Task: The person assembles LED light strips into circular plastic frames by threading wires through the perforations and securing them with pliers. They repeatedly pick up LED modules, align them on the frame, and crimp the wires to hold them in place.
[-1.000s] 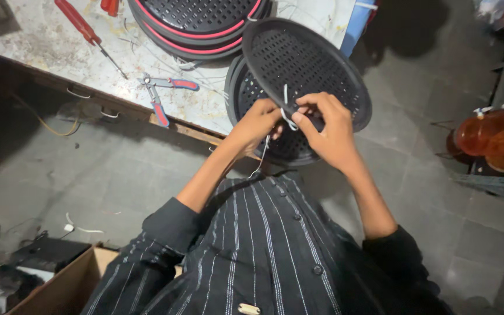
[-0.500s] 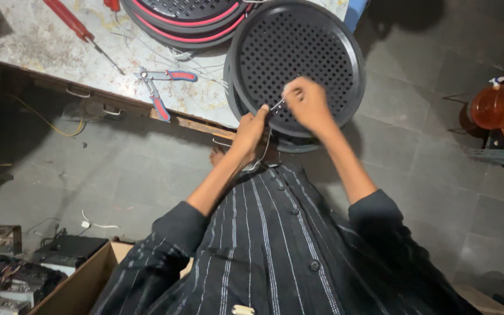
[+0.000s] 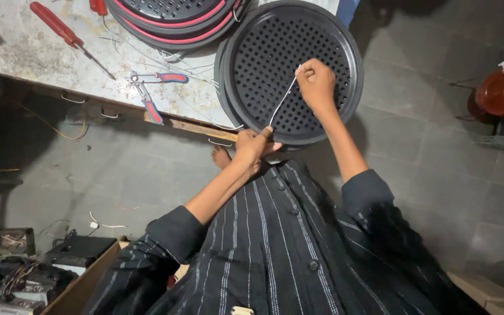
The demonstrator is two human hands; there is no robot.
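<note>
My right hand (image 3: 316, 81) fingers pinched on a thin white wire (image 3: 281, 104) over the black perforated round grille (image 3: 263, 52); left hand (image 3: 254, 144) fingers clamped on the wire's lower end at the grille's near rim; grille overhangs the desk (image 3: 18, 52), its lower edge hidden behind my hands; pliers (image 3: 150, 93) nearby.

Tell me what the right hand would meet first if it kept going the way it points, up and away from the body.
Probably the black perforated round grille: the right hand, gripping the pale wire, already hovers over its face. Depth is unclear.
</note>
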